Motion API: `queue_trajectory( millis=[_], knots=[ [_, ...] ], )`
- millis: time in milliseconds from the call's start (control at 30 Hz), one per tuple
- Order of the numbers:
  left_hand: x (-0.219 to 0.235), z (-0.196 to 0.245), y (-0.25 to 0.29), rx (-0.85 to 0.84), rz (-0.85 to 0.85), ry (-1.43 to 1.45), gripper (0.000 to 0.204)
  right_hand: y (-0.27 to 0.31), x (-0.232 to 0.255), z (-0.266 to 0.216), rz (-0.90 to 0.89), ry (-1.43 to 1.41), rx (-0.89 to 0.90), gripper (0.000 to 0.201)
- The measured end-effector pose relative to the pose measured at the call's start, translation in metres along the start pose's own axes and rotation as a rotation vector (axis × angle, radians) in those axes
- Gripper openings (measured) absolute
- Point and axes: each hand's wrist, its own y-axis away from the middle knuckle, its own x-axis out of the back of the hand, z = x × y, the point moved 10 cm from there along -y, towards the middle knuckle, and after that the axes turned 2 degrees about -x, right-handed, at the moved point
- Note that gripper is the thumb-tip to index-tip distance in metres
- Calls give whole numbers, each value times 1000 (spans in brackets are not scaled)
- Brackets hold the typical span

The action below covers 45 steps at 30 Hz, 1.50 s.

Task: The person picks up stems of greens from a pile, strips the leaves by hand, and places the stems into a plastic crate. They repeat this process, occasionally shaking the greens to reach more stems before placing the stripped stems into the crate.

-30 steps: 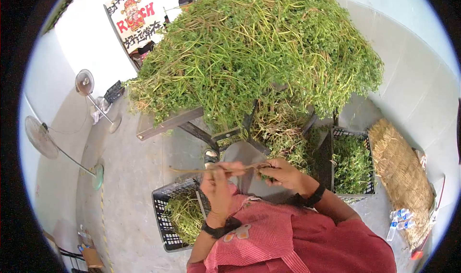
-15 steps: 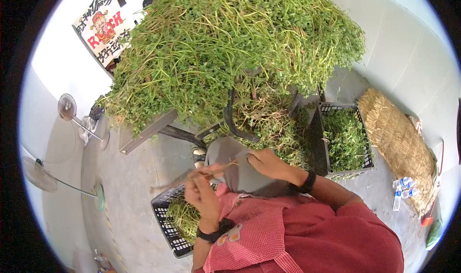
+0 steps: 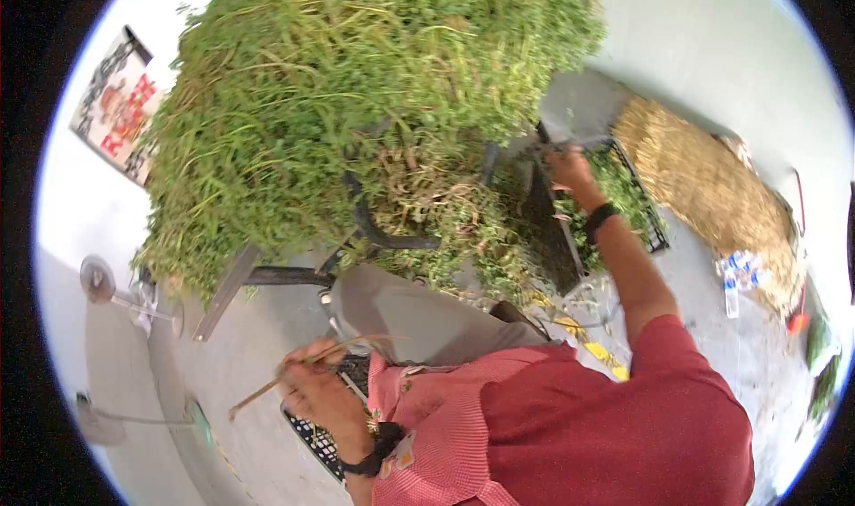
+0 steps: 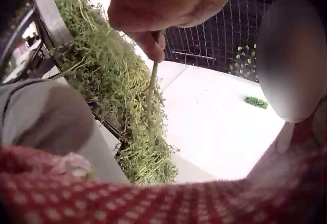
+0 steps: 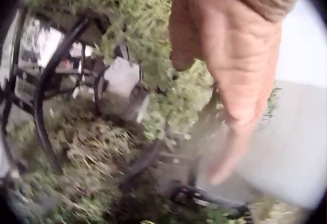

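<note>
Floor and walls: grey floor [image 3: 254,452] and pale walls are shown, with a straw mat [image 3: 704,203] laid beyond the right crate.
Table: its edge [image 3: 227,292] is exposed at the near left corner; the rest of the top is covered by a heap of greens [image 3: 383,96], and loose scraps [image 3: 436,194] are gathered beneath.
Change at the crates: the right hand [image 3: 570,172] has been moved from beside the left hand [image 3: 325,395] to the far left corner of the right crate [image 3: 658,232]; the work is thus divided between two places, the stem [image 3: 254,402] being kept on the left.
Right crate: leafy greens are held inside its rim.
Left crate: its lattice side [image 3: 321,444] is partly hidden by the left forearm and apron [image 3: 445,417].
Left hand: stem gripped with bent fingers above the far edge of the left crate, its brown end projected outward; in the left wrist view a length is seen below the thumb.
Right hand: arm extended, one finger straightened downward, thumb held apart; whether any leaf is touched cannot be told because of blur.
</note>
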Motion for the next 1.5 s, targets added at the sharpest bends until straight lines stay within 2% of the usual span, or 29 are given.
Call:
queue_trajectory(
  millis=[33,100,133,200,233,300,367,400,467,500,533,567,633,667,733,800,867,900,967,1067,1133,1200,1267,1300,1367,1400,1433,1467,1500],
  knots=[
    [4,-16,2,11,-36,22,26,-16,4,39,39,-257,-48,43],
    [3,-16,6,33,8,-15,27,-38,1,63,140,-174,-281,44],
    [0,-20,7,85,16,-39,28,-43,-6,49,-22,-380,-249,46],
    [2,-22,6,107,38,-32,27,-21,-18,-36,-599,-1060,-162,51],
    [0,-24,4,99,25,-26,26,-3,-9,-83,-745,-1217,-107,53],
    [-3,-26,2,95,-18,3,23,12,10,-163,-811,-1342,153,61],
    [0,-27,4,99,-21,12,22,12,33,-228,-773,-1403,345,67],
    [2,-28,5,110,-21,23,22,14,42,-246,-772,-1406,354,67],
    [6,-28,6,89,-39,47,22,11,60,-261,-758,-1653,120,69],
    [7,-28,8,86,-58,73,23,6,60,-265,-695,-1647,33,52],
    [6,-28,9,81,-77,102,23,4,63,-269,-692,-1647,50,52],
    [4,-27,9,81,-86,125,23,3,68,-271,-660,-1657,94,40],
    [2,-23,9,100,-91,124,23,13,79,-269,-604,-1711,141,32],
    [0,-24,10,125,-95,117,23,22,81,-264,-604,-1704,149,32],
    [-4,-25,8,137,-115,95,24,48,82,-265,-750,-1748,213,29],
    [-11,-29,2,161,-141,61,25,73,97,-258,-765,-1702,158,29],
    [-27,-33,-11,114,-216,-76,26,92,109,-264,-822,-1705,272,31],
    [-36,-37,-19,139,-220,-86,27,99,107,-268,-857,-1718,263,31],
    [-58,-45,-41,85,-326,-183,29,110,113,-276,-874,-1648,324,29],
    [-96,-49,-66,44,-376,-282,37,135,136,-288,-842,-1493,427,30],
    [-118,-26,-72,-161,-386,-447,45,158,148,-298,-785,-1288,600,31],
    [-118,-26,-74,-231,-362,-451,45,185,152,-300,-785,-1242,609,28],
    [-117,-17,-70,-374,-384,-587,41,212,178,-305,-543,-1109,939,25],
    [-111,-15,-67,-396,-358,-555,35,216,184,-303,-538,-1110,940,25],
    [-102,-1,-57,-434,-386,-653,30,234,183,-305,-888,-1159,891,20],
    [-99,8,-50,-463,-412,-752,26,235,190,-305,-896,-1160,900,20],
    [-91,18,-45,-453,-405,-762,26,224,205,-298,-729,-1196,899,19],
    [-70,14,-48,-155,-343,-294,24,213,218,-289,-563,-1227,893,17],
    [-56,-1,-44,136,-256,176,24,202,222,-282,-501,-1223,877,16]
  ],
)
